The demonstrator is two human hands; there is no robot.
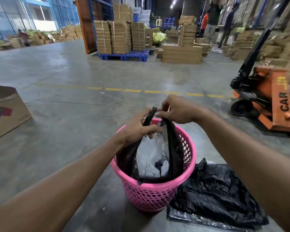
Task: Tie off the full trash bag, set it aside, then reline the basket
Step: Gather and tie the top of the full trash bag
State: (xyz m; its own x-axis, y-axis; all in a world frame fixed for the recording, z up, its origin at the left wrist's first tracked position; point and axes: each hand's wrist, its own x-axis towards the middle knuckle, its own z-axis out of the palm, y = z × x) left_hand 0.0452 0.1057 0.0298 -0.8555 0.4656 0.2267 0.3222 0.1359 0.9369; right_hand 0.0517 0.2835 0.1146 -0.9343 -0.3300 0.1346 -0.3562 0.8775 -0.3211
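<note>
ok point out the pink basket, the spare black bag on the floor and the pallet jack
pink basket (147,196), head view, on its perforated front wall
spare black bag (214,196), head view, on its crumpled middle
pallet jack (278,104), head view, on its orange body

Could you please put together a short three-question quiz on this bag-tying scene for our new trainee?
1. True or false: the full trash bag has already been lifted out of the pink basket.
2. Which lies on the floor to the right of the basket? A) a broom B) a flat black spare bag C) a blue bucket
3. What are the left hand and the right hand doing?

Key:
1. False; it sits inside the basket.
2. B
3. Each grips a gathered strip of the bag's top, drawn together above the basket.
</note>
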